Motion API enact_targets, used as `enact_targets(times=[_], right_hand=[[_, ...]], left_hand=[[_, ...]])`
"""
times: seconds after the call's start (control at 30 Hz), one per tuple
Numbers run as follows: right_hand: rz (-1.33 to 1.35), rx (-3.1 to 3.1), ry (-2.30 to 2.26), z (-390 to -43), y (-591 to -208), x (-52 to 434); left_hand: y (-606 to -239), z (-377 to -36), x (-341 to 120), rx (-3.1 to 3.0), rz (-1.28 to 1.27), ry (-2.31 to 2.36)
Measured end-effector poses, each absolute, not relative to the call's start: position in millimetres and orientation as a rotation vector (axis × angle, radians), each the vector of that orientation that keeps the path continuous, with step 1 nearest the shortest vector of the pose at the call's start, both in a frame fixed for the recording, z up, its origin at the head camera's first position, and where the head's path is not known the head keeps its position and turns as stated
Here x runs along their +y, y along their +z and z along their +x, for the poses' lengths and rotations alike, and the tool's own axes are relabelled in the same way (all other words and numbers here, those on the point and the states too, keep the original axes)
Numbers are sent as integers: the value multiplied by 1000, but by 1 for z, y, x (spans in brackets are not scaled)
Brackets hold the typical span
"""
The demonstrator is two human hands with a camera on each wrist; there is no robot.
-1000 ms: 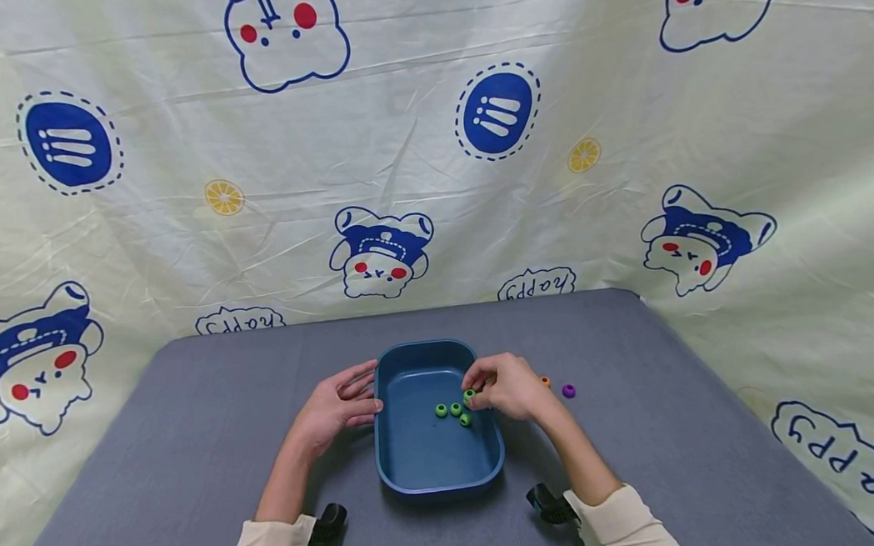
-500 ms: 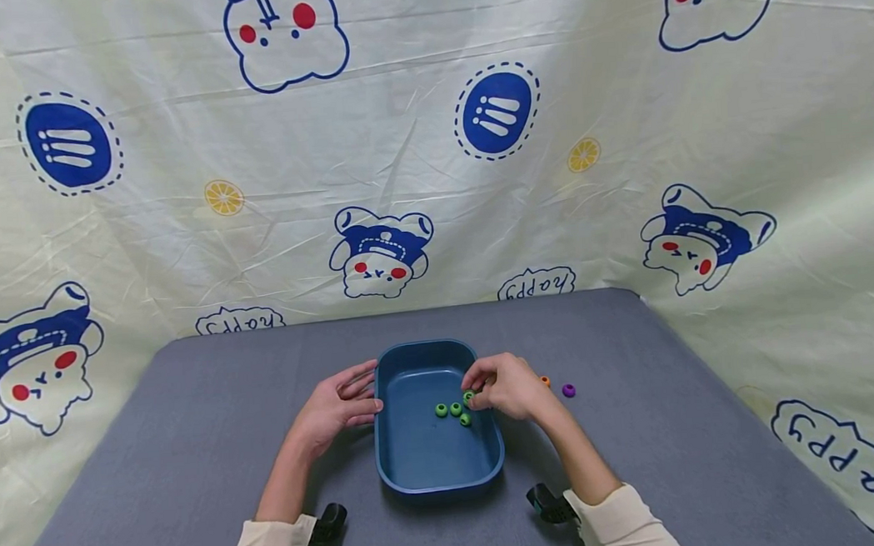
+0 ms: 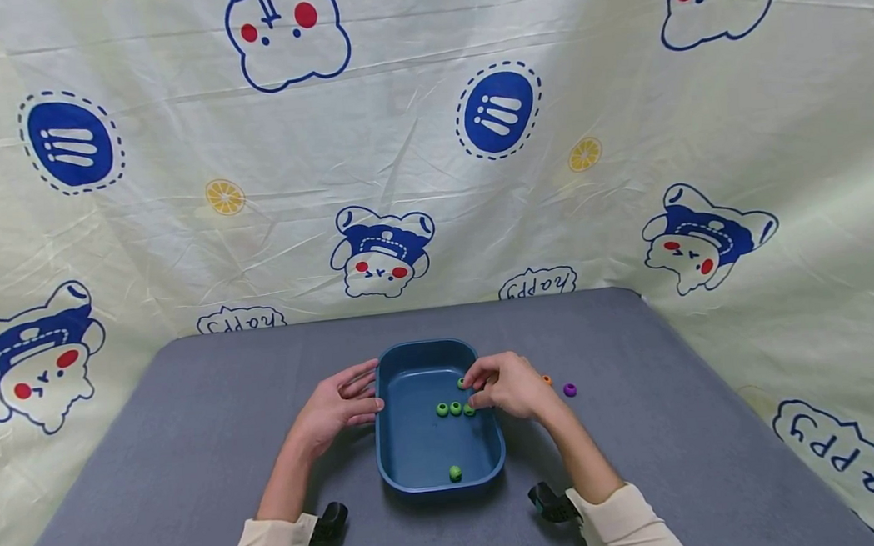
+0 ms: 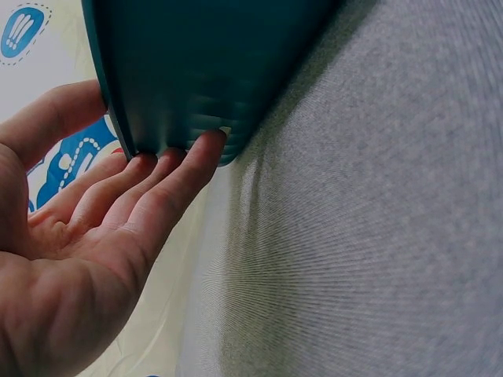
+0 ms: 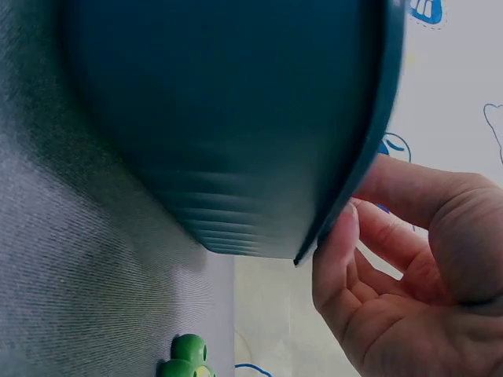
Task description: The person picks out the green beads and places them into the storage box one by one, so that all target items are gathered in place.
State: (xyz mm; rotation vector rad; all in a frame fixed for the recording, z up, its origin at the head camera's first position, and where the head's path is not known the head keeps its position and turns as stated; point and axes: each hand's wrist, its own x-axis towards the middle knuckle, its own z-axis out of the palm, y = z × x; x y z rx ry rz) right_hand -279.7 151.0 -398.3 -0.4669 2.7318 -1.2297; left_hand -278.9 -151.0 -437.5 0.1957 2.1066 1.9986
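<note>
Head view: bends right hand (image 3: 514, 385) over blue tray (image 3: 414, 458), nearest green beads (image 3: 456, 409) rowed leftward from thumb; cannot tell whether pinching any. Rests left hand (image 3: 334, 407), straight-fingered, against left wall

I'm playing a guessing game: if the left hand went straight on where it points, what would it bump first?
The left hand would meet the blue tray's outer wall first; its fingertips seem to be touching it.
</note>
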Motion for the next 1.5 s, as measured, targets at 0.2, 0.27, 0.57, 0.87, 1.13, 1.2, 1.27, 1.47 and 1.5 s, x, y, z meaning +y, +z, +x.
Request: enact_targets(times=[0.2, 0.27, 0.57, 0.87, 1.13, 1.2, 1.27, 1.47, 1.5], right_hand=[[-470, 2678, -1320, -281, -393, 164], [-435, 2691, -1331, -282, -391, 170], [-325, 2778, -1318, -286, -388, 199], [-152, 2784, -1310, -292, -400, 220], [-40, 2884, -1272, -300, -413, 224], [-17, 2930, -1243, -301, -417, 225], [10, 2974, -1217, -302, -422, 226], [55, 3005, -1208, -306, -433, 226], [57, 2999, -1209, -306, -434, 226]], left_hand=[[-437, -279, -149, 2123, 190, 1993], [-437, -280, -149, 2120, 192, 1994], [-437, -280, -150, 2122, 181, 1990], [-437, -279, -153, 2123, 206, 1981], [-438, -280, -152, 2118, 195, 1990], [-438, -280, -152, 2121, 195, 1989], [-439, -280, -152, 2124, 204, 1988], [-439, -280, -152, 2122, 210, 1987], [-439, -280, -152, 2122, 209, 1987]])
